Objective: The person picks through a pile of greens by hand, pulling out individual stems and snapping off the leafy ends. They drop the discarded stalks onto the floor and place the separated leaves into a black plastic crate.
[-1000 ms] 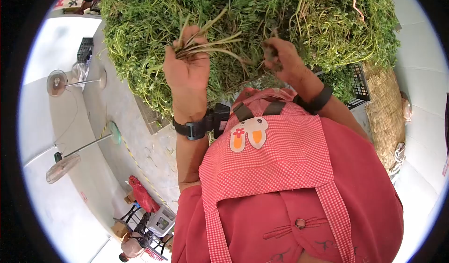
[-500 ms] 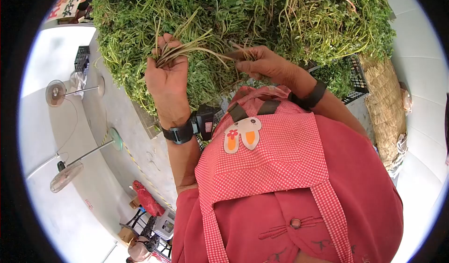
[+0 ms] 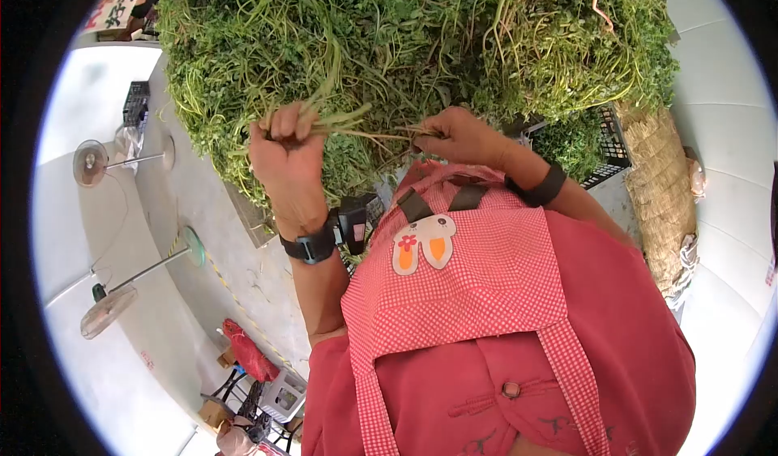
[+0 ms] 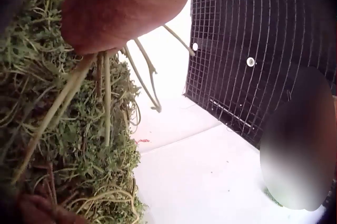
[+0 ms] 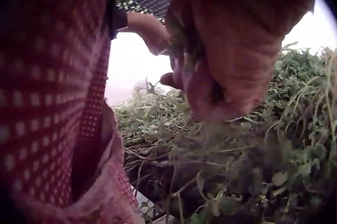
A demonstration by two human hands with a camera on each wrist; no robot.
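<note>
In the head view the left hand [image 3: 288, 164] curls its fingers round a small bunch of pale green stems [image 3: 344, 121], whose ends stick out to the right. The right hand [image 3: 466, 140] pinches the thin ends of those stems, a short way to the right. Both hands are over the near edge of a big heap of leafy greens [image 3: 389, 42]. The left wrist view has the stems [image 4: 58, 103] hanging below the left hand [image 4: 126, 8]. In the right wrist view the right hand [image 5: 226, 55] has its fingers bent above the greens [image 5: 237, 166].
A black crate [image 3: 613, 144] with greens and a rolled straw mat [image 3: 660, 188] are at the right. Standing fans [image 3: 109, 310] are on the left. A red bag [image 3: 250, 351] and a white crate [image 3: 284, 395] lie lower left. The checked apron [image 3: 470, 286] borders the heap.
The left hand has moved left and down, and its fingers have closed round the stems. The right hand has moved left to the stem ends and pinches them.
</note>
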